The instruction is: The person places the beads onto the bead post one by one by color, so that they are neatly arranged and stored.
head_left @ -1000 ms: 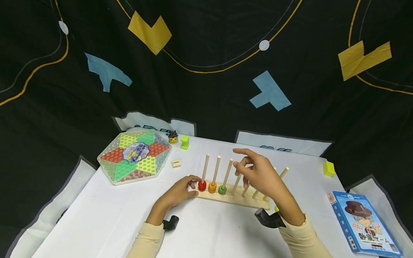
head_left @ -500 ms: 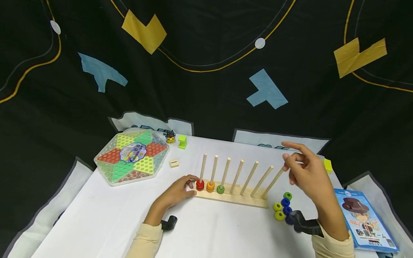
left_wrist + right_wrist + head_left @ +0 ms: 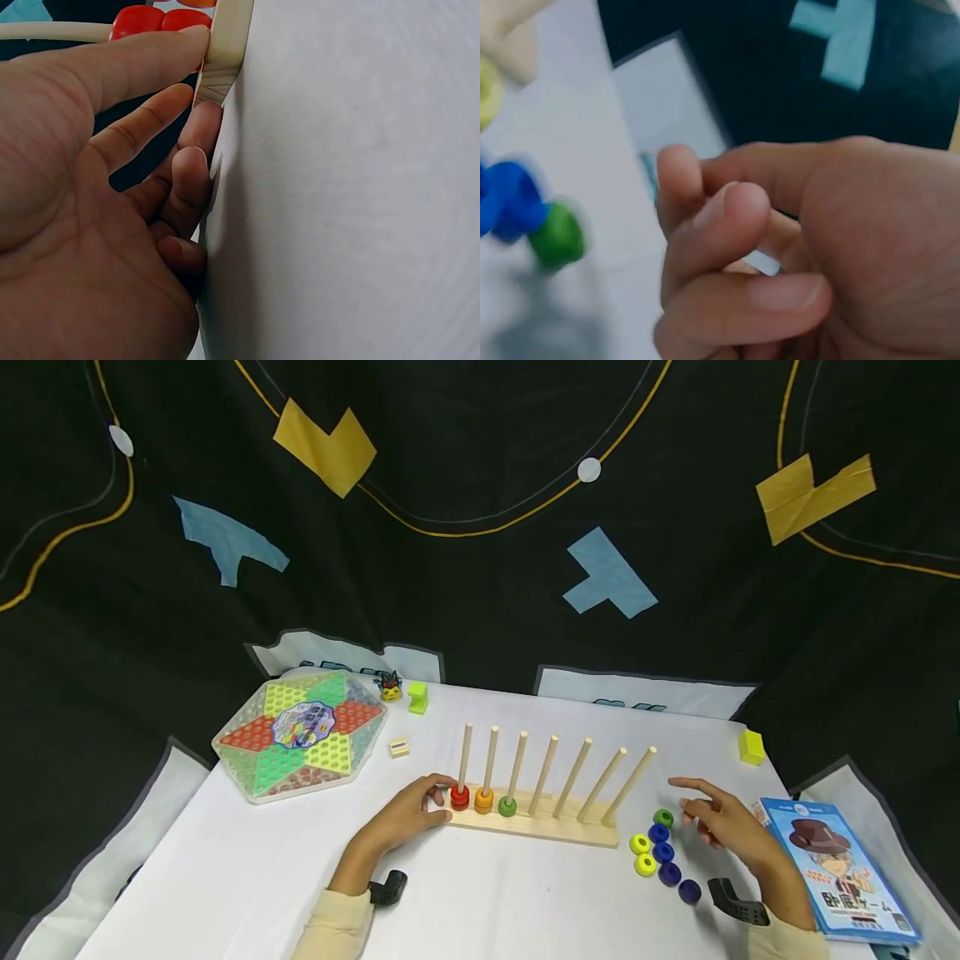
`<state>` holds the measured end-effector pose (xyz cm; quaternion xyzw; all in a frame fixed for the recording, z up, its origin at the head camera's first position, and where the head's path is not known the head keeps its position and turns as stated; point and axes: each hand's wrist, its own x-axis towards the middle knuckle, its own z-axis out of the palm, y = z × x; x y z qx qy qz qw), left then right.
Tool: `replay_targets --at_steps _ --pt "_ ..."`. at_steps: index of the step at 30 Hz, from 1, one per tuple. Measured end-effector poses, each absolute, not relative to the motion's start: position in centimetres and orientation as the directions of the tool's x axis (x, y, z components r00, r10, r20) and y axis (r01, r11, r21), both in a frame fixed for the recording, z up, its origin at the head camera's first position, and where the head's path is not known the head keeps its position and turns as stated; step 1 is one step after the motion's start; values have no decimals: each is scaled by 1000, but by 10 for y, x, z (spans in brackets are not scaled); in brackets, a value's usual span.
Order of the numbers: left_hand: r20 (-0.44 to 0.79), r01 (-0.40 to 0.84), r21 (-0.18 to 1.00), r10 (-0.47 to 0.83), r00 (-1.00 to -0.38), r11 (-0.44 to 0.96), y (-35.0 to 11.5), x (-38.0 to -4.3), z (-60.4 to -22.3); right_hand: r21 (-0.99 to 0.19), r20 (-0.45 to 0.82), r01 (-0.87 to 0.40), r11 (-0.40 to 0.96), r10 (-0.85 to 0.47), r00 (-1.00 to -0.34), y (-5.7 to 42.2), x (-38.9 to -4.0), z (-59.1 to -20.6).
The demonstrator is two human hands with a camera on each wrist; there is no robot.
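Note:
The wooden peg stand (image 3: 555, 829) lies mid-table with a row of upright pegs. Two red beads (image 3: 460, 797) sit on its leftmost peg, two orange beads (image 3: 483, 801) on the second, and one green bead (image 3: 507, 807) on the third; the other pegs are bare. My left hand (image 3: 401, 814) grips the stand's left end between thumb and fingers. Loosely bent and holding nothing, my right hand (image 3: 735, 835) hovers right of the loose beads: a green bead (image 3: 663, 817), several blue-to-purple beads (image 3: 669, 874) and two yellow beads (image 3: 645, 865). The right wrist view is blurred.
A hexagonal Chinese checkers board (image 3: 300, 735) lies back left. Near it are a small figure (image 3: 389, 686), a lime green block (image 3: 417, 698) and a little wooden block (image 3: 398, 747). At right are a yellow block (image 3: 751, 747) and a blue game box (image 3: 840, 868).
My right hand has moved from above the pegs to the right and down beside the loose beads, uncovering them. The left hand stays at the stand's end. The head view has shifted slightly.

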<state>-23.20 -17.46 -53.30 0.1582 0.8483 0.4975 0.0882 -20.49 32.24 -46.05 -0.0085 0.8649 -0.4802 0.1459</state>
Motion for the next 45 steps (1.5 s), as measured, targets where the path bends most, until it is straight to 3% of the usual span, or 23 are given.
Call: replay_targets --at_steps 4,11,29,37,45 --pt "9 173 878 346 -938 447 -176 -230 -537 -824 -333 170 541 -219 -917 329 -210 -482" --pt "-23 125 890 317 -948 439 -178 -220 -543 -834 -363 126 537 -362 -858 337 -219 -504" --pt "24 186 875 346 -938 446 -172 -227 -538 -853 -361 174 492 -314 -878 335 -216 -505" --pt "36 201 858 335 -941 473 -173 -232 -535 -840 -217 106 532 -152 -964 319 -203 -465" --pt "77 254 828 347 -935 500 -172 -231 -533 -776 28 -94 623 -115 -993 285 -187 -382"
